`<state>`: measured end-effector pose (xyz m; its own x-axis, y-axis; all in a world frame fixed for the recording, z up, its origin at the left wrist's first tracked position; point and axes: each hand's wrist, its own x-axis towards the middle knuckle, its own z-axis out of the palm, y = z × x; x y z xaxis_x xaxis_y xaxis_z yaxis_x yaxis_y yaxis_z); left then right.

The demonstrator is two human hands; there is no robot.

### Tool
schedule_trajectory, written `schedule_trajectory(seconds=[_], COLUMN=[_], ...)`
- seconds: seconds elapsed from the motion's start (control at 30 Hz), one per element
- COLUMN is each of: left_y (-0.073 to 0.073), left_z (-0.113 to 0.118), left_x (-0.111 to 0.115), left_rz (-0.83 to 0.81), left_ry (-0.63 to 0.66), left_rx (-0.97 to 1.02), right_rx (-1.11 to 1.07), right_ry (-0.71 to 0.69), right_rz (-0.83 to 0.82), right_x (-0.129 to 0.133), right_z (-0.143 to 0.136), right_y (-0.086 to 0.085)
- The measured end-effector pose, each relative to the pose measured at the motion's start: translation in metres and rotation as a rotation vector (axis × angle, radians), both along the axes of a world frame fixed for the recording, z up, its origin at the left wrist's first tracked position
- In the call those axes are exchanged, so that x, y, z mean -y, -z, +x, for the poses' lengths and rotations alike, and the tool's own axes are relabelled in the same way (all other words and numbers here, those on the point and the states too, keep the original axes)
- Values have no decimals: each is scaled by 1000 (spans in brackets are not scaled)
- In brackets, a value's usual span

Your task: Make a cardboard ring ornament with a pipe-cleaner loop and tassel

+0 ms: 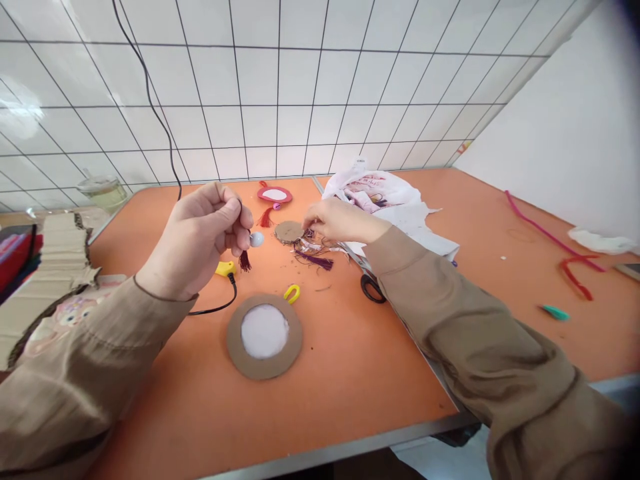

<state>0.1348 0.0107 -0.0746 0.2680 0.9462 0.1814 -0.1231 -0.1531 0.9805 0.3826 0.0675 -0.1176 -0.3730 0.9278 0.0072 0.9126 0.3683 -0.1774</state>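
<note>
My left hand (200,230) is raised over the table, thumb and finger pinched on the cord of a dark red tassel (245,261). A pale round bead or bell (257,239) shows beside those fingertips. Farther right, my right hand (337,220) reaches down with closed fingers into loose dark threads beside a small cardboard disc (289,231); what it grips is hidden. Just below it lies a purple tassel (317,260). Nearer to me rests a cardboard ring (235,340) with a white centre, a yellow loop (293,293) at its upper right edge.
Black-handled scissors (373,288) lie partly under my right forearm. A white plastic bag (400,190) sits behind it. At the back is a red round ornament (275,194) with a tassel. A yellow corded tool (226,269) lies below my left hand. Cut cardboard (63,250) is at left.
</note>
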Motion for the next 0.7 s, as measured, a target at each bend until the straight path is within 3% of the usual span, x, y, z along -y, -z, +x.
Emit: schedule_trajectory(seconds=[0.2,0.43,0.7], left_y=[0,1,1], left_z=[2,1,2], left_x=[1,1,1], left_rz=[-29,-27,-35], left_ry=[4,17,22], left_rx=[0,-7,-14], right_rx=[61,122,132], right_ry=[203,12,89], right_rz=[165,119,131], right_x=[-10,-25,-32], right_z=[13,17,17], right_y=[8,37,42])
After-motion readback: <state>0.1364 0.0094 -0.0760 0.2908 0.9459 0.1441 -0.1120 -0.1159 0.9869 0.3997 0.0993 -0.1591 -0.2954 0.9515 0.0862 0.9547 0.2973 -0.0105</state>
